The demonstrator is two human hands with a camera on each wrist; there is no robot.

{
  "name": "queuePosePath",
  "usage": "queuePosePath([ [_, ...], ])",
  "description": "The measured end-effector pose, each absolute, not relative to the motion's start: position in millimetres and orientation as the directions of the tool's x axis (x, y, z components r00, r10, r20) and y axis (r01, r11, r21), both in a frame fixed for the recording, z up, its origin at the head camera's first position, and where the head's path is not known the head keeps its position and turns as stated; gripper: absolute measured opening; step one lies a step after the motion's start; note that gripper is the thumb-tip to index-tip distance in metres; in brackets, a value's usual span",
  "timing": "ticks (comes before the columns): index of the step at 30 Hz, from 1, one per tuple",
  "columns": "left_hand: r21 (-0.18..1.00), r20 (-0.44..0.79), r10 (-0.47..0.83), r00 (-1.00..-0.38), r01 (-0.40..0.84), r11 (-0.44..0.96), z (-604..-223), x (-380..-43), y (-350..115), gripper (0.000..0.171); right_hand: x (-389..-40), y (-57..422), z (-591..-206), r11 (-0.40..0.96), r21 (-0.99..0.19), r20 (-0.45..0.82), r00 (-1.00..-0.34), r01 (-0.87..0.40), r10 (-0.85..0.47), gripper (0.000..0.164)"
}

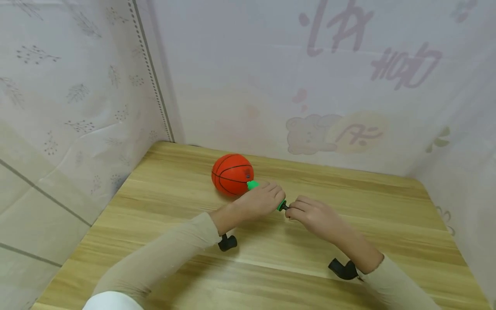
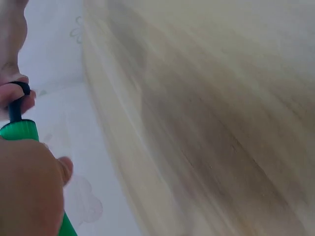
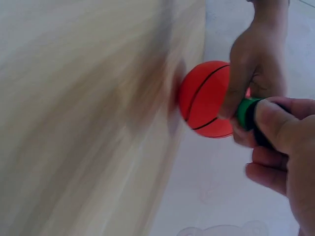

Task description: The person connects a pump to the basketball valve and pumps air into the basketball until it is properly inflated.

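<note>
An orange-red basketball (image 1: 229, 172) with black lines sits on the wooden table, toward the back. My left hand (image 1: 260, 201) grips the green barrel of a hand pump (image 1: 252, 185), whose tip end meets the ball's right side in the head view. At the barrel's other end, my right hand (image 1: 314, 215) holds the pump's black handle (image 2: 18, 88), fingers and thumb curled round it. A short length of black rod (image 2: 15, 110) shows between handle and barrel. In the right wrist view, the ball (image 3: 204, 101) is partly hidden behind the left hand.
The wooden table (image 1: 271, 271) runs back to a wall covering (image 1: 232, 86) with pale printed figures and lettering. Patterned sheets hang at the left and right sides. Dark bent pieces (image 1: 227, 243) show beside both wrists, close over the table.
</note>
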State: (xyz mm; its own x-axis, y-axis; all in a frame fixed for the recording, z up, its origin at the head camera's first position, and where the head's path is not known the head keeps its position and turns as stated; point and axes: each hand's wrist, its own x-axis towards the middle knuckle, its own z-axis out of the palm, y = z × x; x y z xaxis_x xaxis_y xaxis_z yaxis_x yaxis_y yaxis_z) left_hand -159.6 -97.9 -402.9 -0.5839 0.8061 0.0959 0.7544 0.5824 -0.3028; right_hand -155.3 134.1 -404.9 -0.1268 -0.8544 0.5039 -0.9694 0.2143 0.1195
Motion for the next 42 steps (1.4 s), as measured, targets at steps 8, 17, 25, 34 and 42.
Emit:
queuePosePath([
  [8, -0.183, 0.104, 0.793, -0.601, 0.772, 0.609, -400.0, -163.2, -101.6, 0.007, -151.0, 144.3, -403.1, 0.231, 0.117, 0.516, -0.139, -0.966, -0.845, 0.007],
  [17, -0.178, 0.122, 0.812, -0.571, 0.792, 0.583, -397.9, -167.5, -106.9, 0.011, -123.5, 186.2, -391.3, 0.234, 0.122, 0.547, -0.131, -0.965, -0.827, 0.039],
  [25, -0.211, 0.111, 0.81, -0.575, 0.783, 0.585, -396.5, -167.4, -105.4, 0.008, -123.0, 189.2, -388.4, 0.227, 0.126, 0.537, -0.127, -0.966, -0.834, 0.038],
  [34, -0.294, 0.053, 0.799, -0.599, 0.755, 0.586, -397.4, -161.9, -94.4, 0.003, -146.2, 158.8, -400.2, 0.208, 0.124, 0.501, -0.12, -0.97, -0.857, 0.043],
  [42, -0.258, 0.041, 0.797, -0.602, 0.764, 0.591, -398.7, -160.5, -92.0, 0.005, -157.1, 135.5, -406.4, 0.214, 0.151, 0.508, -0.11, -0.965, -0.855, 0.035],
])
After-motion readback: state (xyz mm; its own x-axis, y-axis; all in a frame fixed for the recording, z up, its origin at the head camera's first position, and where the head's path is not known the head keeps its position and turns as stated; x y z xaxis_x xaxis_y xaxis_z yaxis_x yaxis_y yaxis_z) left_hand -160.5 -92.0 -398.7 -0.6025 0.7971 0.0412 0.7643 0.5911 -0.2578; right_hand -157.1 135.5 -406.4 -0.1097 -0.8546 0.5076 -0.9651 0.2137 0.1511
